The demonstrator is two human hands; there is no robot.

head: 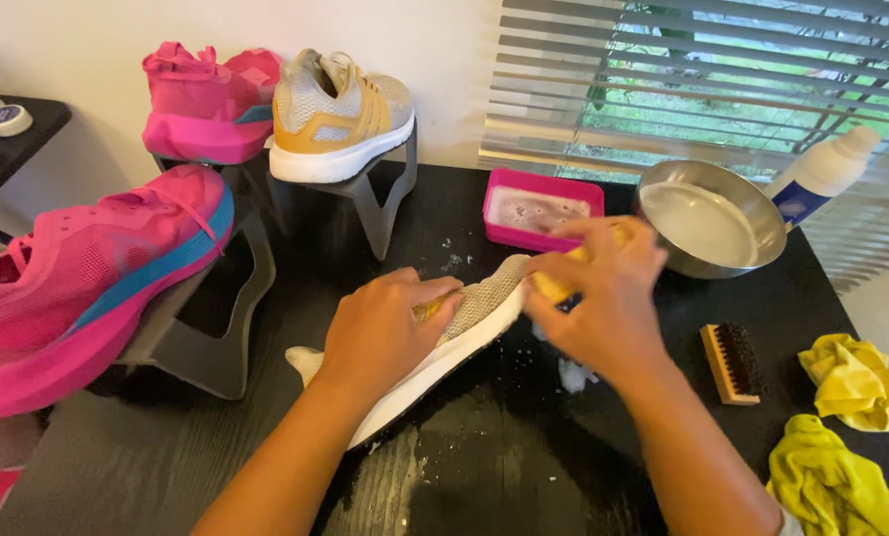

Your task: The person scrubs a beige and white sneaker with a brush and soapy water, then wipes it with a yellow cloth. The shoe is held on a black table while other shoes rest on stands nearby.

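Note:
A beige mesh sneaker with a white sole [484, 308] lies on its side in the middle of the black table [524, 467]. My left hand [380, 333] presses down on its upper and holds it steady. My right hand [603, 298] grips a yellow sponge [554, 286] pushed against the toe of the shoe. White foam spots the table around the shoe.
A pink tray of soapy water [539, 208] and a metal bowl of water [707, 218] stand behind. A white bottle [822, 174], a wooden brush [730, 362] and yellow cloths [856, 382] lie right. Pink sneakers [87, 278] and a matching beige sneaker [340, 114] rest on grey stands at left.

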